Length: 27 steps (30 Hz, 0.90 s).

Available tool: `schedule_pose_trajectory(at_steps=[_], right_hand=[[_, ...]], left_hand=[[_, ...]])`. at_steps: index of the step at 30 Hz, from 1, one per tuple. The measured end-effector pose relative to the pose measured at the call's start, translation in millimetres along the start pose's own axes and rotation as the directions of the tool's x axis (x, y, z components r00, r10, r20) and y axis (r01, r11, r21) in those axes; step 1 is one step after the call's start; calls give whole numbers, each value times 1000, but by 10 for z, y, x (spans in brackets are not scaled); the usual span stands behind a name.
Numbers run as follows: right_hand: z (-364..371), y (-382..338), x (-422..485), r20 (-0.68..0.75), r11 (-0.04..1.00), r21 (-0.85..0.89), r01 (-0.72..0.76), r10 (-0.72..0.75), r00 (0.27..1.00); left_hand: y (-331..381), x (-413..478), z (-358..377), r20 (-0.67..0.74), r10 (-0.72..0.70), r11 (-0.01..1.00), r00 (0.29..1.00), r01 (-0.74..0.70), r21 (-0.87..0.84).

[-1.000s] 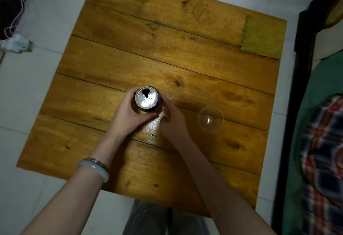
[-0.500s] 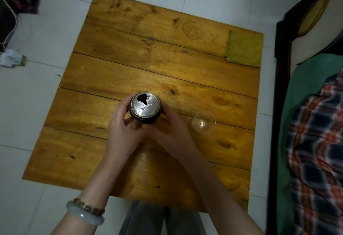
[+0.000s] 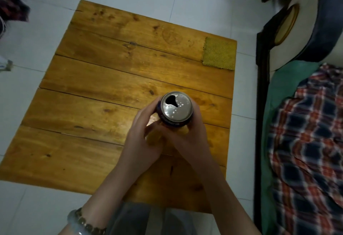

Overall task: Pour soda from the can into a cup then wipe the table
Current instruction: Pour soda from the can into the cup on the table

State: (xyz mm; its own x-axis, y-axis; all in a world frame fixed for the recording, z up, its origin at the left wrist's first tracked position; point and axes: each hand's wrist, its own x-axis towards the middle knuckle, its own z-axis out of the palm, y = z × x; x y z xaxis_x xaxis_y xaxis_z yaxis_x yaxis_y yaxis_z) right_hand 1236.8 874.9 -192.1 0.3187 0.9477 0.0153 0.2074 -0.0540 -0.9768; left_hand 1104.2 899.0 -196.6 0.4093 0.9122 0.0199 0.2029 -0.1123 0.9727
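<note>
Silver-topped dark soda can [image 3: 176, 107] stands upright over the middle of the wooden plank bench [image 3: 92, 105], its opening facing up. Left hand [image 3: 143, 142] and right hand [image 3: 187, 140] both curl round its sides. Yellow-green woven cloth [image 3: 219, 54] lies on the far right corner.

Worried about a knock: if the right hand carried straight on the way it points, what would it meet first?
The right hand grips the can; beyond, only bare table shows, the green cloth apparently off to the right.
</note>
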Motion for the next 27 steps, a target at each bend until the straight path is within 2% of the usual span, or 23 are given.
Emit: schedule_pose_trajectory(at_steps=[4,10,13,17,22,27], right_hand=[[-465,146,-99,-16,1000,-26,-13,13,1000],[-964,397,-172,61,994,-100,-35,41,997],[-1125,528,-141,143,985,-166,-35,59,988],[-1208,667,-80,219,960,-275,-44,107,970],[-1216,876,3,260,910,-413,-18,136,956],[-1180,956,86,283,854,-520,18,152,947]], left_hand=[[69,-91,498,-7,-6,994,1000,5,-111],[-75,-139,1055,-18,-169,921,985,151,-358],[-170,-184,1262,-15,-221,877,975,192,-440],[-282,-257,1463,-47,-322,816,946,253,-519],[-424,-250,1606,-31,-356,785,934,281,-553],[-590,-205,1664,-24,-411,687,912,292,-665]])
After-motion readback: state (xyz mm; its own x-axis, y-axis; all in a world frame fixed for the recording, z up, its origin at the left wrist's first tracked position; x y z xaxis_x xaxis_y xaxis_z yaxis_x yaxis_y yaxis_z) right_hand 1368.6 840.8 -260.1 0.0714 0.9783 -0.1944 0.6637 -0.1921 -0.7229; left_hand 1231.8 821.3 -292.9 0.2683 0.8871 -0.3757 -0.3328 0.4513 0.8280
